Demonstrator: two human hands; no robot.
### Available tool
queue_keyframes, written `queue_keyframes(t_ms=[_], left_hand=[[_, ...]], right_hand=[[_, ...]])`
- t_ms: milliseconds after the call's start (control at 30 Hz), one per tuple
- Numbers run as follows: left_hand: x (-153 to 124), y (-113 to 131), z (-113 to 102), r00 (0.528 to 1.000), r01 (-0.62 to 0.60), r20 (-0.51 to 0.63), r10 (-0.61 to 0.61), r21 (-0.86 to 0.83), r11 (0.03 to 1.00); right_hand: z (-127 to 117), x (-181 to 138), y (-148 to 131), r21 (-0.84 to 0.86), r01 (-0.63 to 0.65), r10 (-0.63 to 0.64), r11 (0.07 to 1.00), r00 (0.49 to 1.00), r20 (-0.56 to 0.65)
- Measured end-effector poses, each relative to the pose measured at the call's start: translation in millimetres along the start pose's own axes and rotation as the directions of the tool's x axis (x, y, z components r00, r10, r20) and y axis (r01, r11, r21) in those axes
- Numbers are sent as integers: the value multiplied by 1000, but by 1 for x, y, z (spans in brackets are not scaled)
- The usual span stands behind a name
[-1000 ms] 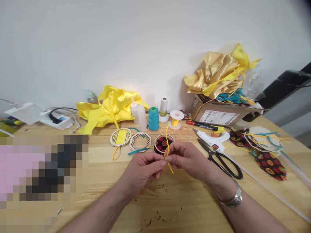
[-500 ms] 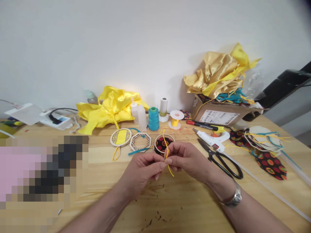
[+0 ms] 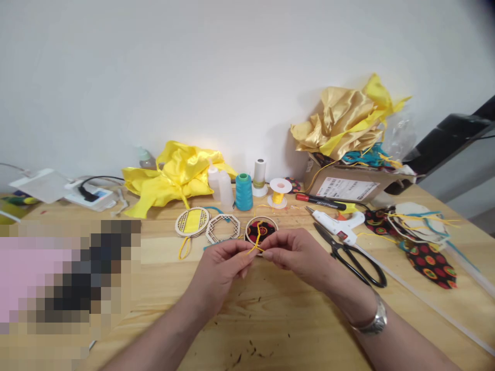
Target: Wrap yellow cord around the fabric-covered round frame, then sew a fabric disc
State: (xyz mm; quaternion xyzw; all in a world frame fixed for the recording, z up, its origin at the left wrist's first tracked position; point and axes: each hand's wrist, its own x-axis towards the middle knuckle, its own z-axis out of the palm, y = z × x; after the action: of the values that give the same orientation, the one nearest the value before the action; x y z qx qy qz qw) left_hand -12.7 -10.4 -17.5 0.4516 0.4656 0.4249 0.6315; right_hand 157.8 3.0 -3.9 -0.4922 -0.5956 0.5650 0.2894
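Between my two hands runs a yellow cord (image 3: 258,234), its upper part twisted or braided and its lower strands splitting to either side. My left hand (image 3: 226,265) is closed, pinching one strand between thumb and fingers. Opposite it, my right hand (image 3: 292,252) pinches another strand; a silver bracelet (image 3: 373,315) sits on that wrist. Just behind the fingertips lies a round wooden frame (image 3: 275,223) backed with dark patterned fabric, partly hidden by the cord and hands. An octagonal lattice frame (image 3: 209,234) and a round frame with yellow fabric (image 3: 192,221) lie to its left.
Black scissors (image 3: 358,265) and a white glue gun (image 3: 336,221) lie right of my hands. Behind stand a teal thread cone (image 3: 244,193), a yellow cord spool (image 3: 279,193) and plastic bottles (image 3: 225,190). A cardboard box (image 3: 344,180) and yellow cloth (image 3: 170,180) are near the wall.
The cord has shifted slightly left, and its lower strands, hanging together before, are now drawn apart sideways. My hands have separated a little at the fingertips.
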Motion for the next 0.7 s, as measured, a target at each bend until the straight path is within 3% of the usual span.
queue_keyframes(t_ms=[167,333,533,700], left_hand=[[0,-2,-1,999,-12,-37,13,10,1000],[-2,1,2,987,-127,-65,150,274,953],[-7,1,4,930,-352,94,356,505,788],[-9,-3,5,888,-436,169,427,607,665]], right_hand=[[0,-2,-1,-82,33,-40,996,996,-75],[5,-1,-1,72,-46,47,996,999,-4],[14,0,4,169,-64,56,984,997,52],[17,-2,3,25,-26,27,999,999,-32]])
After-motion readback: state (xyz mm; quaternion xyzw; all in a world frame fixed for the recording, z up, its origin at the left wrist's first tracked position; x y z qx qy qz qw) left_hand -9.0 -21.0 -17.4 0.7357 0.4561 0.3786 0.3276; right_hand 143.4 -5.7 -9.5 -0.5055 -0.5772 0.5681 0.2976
